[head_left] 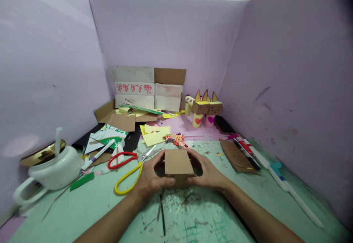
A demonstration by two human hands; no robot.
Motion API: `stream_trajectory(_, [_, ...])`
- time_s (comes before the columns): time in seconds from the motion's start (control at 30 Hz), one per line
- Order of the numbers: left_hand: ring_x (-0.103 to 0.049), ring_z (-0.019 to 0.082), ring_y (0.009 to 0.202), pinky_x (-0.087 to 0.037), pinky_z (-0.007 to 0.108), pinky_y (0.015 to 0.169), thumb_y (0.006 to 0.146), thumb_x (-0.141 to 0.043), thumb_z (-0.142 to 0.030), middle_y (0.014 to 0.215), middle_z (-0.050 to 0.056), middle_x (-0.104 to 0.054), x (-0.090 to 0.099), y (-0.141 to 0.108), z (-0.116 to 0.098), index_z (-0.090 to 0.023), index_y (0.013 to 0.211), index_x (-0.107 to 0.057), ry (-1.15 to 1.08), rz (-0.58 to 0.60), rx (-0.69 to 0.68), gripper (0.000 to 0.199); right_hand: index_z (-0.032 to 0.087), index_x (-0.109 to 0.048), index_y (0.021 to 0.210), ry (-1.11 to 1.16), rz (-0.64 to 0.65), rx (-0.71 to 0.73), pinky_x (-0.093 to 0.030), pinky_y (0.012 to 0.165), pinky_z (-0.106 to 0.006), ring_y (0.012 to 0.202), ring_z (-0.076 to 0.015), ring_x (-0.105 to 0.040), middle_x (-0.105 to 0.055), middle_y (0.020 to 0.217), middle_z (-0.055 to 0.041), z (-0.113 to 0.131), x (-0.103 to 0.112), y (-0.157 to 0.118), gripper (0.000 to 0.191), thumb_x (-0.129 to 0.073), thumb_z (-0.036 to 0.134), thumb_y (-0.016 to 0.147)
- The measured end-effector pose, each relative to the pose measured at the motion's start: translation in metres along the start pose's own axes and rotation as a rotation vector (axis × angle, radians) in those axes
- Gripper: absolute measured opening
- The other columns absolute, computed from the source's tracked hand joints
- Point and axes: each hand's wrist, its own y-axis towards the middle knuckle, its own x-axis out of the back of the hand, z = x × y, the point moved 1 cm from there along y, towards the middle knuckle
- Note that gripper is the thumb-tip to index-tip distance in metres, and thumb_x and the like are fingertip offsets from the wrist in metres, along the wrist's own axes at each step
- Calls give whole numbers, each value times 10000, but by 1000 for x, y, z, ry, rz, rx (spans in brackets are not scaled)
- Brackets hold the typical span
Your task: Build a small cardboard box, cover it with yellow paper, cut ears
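A small folded cardboard box [178,162] sits between my two hands, low over the green tabletop [209,221]. My left hand [151,175] grips its left side, thumb on the near face and fingers curled round behind. On the right side my right hand [208,171] holds it the same way. Whether the box touches the table I cannot tell. Just left of my left hand lie scissors [125,167] with one red and one yellow handle, blades partly spread. Beyond the box is a scrap of patterned red paper [176,139].
Two cardboard-headed paper figures [197,120] with pointed ears stand at the back right, near a black phone [224,124]. Markers [248,147] and a cardboard piece [238,156] lie right. A white mug [55,169] stands left. Yellow paper [154,136] and flattened cardboard [135,88] are behind.
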Motion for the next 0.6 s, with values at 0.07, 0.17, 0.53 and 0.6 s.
stream_trajectory(0.07, [-586,262,1015,-474,309,849,531,-819,-311,1051,28,-659,0,0,0,-179,1199,-549,12,-7,5,733,176,-397,1341,2,-1,-2,-372,1011,-484,1179,-328,-511,-533,1300,-150,0,0,0,870,-787,394,594])
stream_trajectory(0.17, [-587,259,1012,-474,308,850,540,-814,-309,1061,27,-657,1,-1,1,-185,1198,-552,12,-4,0,719,184,-394,1341,4,3,6,-369,1014,-478,1183,-324,-507,-536,1296,-143,0,0,1,856,-782,371,602])
stream_trajectory(0.53, [-583,267,1045,-474,308,866,539,-818,-314,1111,22,-652,2,-2,3,-204,1213,-546,44,-12,-13,736,166,-404,1317,7,2,-2,-383,1002,-459,1169,-316,-519,-547,1274,-144,4,0,1,826,-777,328,598])
stream_trajectory(0.6, [-582,264,1048,-470,306,872,541,-817,-315,1113,17,-652,2,-1,4,-211,1211,-549,49,-15,-13,729,166,-407,1312,15,6,-1,-389,998,-450,1163,-313,-525,-551,1268,-141,4,0,1,816,-775,329,602])
